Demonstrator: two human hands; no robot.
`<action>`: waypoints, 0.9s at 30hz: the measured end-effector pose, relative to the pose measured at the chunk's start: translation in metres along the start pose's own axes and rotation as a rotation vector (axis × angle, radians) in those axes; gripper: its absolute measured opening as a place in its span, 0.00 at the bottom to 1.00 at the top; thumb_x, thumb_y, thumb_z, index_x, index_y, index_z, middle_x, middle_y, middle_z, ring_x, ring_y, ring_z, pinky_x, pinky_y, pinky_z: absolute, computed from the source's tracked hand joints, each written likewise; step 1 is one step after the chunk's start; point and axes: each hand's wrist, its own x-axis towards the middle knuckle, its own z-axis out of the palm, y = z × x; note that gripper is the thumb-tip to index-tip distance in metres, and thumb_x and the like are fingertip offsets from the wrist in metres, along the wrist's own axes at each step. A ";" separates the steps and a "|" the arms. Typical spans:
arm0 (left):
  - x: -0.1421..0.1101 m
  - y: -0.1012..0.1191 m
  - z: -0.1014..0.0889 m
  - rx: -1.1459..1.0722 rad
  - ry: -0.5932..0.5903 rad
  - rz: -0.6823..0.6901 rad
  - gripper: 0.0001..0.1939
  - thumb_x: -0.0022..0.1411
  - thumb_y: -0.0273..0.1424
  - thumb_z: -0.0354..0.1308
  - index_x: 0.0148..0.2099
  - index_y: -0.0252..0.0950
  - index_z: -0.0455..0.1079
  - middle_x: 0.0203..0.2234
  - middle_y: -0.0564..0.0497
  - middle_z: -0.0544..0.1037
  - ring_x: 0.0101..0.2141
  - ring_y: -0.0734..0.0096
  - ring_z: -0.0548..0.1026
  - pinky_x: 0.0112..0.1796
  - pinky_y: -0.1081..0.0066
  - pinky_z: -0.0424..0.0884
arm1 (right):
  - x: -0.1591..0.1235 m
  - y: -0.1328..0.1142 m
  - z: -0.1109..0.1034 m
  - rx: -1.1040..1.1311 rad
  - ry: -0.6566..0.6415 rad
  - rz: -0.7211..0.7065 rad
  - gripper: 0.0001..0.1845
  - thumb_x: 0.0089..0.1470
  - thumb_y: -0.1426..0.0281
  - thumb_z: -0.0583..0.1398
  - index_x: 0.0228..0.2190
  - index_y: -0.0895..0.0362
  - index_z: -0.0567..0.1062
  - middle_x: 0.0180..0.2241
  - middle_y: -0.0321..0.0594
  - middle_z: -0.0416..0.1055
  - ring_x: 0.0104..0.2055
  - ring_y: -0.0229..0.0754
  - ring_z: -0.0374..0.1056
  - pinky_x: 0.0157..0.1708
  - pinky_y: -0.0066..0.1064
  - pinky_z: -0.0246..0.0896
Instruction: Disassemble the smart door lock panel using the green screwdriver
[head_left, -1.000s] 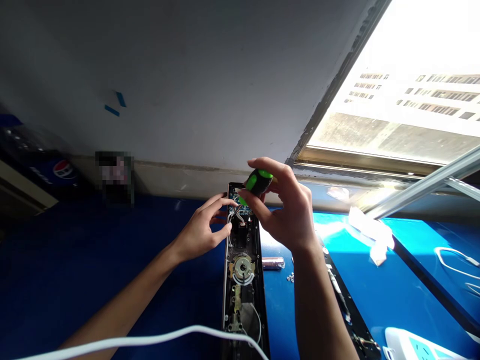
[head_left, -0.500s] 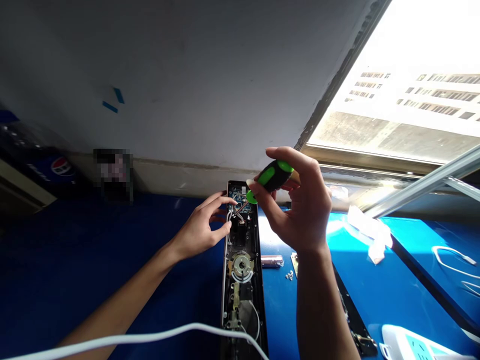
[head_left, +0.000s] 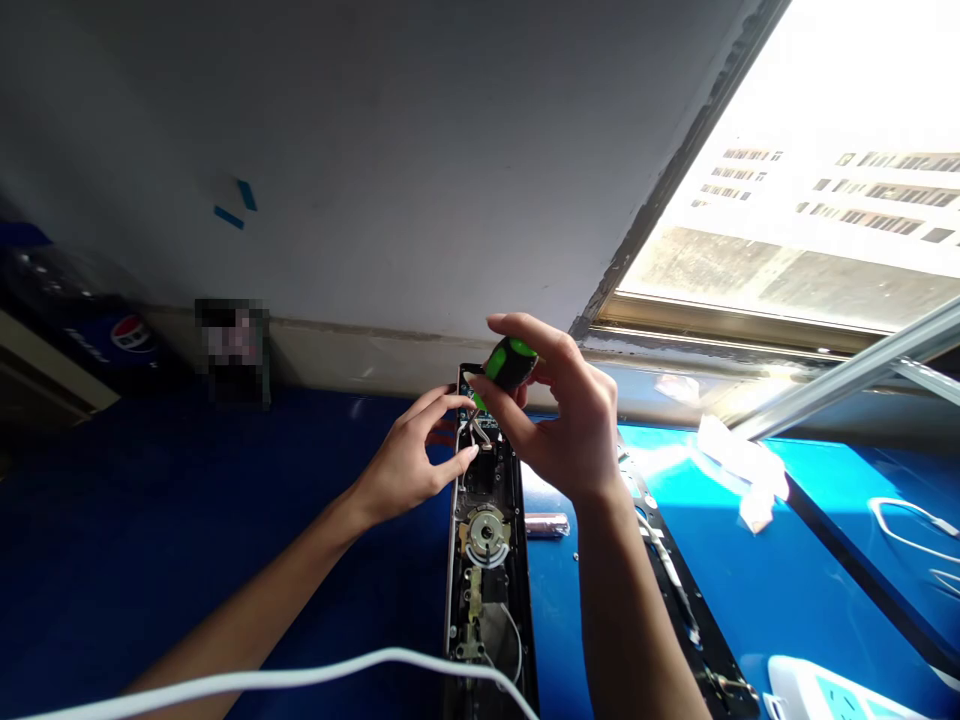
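An opened electronic door lock body (head_left: 486, 560) lies lengthwise on the blue table, showing a green circuit board (head_left: 471, 395), white wires (head_left: 476, 430) and a round metal mechanism (head_left: 485, 535). My right hand (head_left: 559, 415) is shut on a black-and-green screwdriver (head_left: 510, 363), held above the top of the lock. Its shaft is hidden behind my fingers. My left hand (head_left: 409, 458) sits beside the wires, with its fingers apart and their tips at the lock's upper edge. I cannot tell whether they touch the wires.
A white cable (head_left: 262, 680) crosses the foreground. A small metal cylinder (head_left: 546, 525) lies right of the lock, beside a long black lock plate (head_left: 675, 585). White paper (head_left: 742, 470), a white power strip (head_left: 825, 700) and a metal rail (head_left: 847, 370) are at right.
My right hand and the screwdriver swung up and right, then returned left over the lock's top. My left hand has barely moved.
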 end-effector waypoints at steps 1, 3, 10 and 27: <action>0.000 0.000 0.000 0.000 0.000 0.001 0.23 0.65 0.34 0.65 0.61 0.43 0.69 0.63 0.45 0.70 0.51 0.58 0.79 0.51 0.59 0.81 | 0.000 0.000 0.000 0.008 -0.010 -0.002 0.22 0.62 0.72 0.65 0.57 0.49 0.73 0.42 0.37 0.78 0.28 0.33 0.68 0.31 0.30 0.73; 0.000 -0.001 -0.001 0.001 -0.006 0.002 0.23 0.64 0.34 0.65 0.61 0.43 0.70 0.63 0.45 0.70 0.51 0.58 0.79 0.51 0.59 0.81 | 0.000 0.000 0.000 0.007 -0.024 -0.001 0.24 0.63 0.73 0.64 0.58 0.48 0.73 0.42 0.36 0.78 0.28 0.33 0.68 0.33 0.30 0.73; 0.001 0.002 -0.002 0.001 -0.017 -0.001 0.21 0.65 0.34 0.65 0.59 0.42 0.70 0.62 0.45 0.70 0.51 0.58 0.79 0.52 0.59 0.81 | -0.001 0.002 -0.001 -0.021 -0.030 -0.004 0.23 0.64 0.71 0.63 0.59 0.47 0.73 0.39 0.36 0.78 0.28 0.34 0.66 0.34 0.29 0.73; 0.001 0.003 -0.002 -0.012 -0.023 -0.003 0.21 0.64 0.34 0.65 0.59 0.42 0.70 0.64 0.46 0.69 0.51 0.58 0.79 0.51 0.59 0.82 | -0.001 -0.001 0.001 -0.036 -0.039 -0.012 0.23 0.64 0.71 0.64 0.59 0.45 0.74 0.41 0.35 0.79 0.29 0.34 0.67 0.36 0.29 0.75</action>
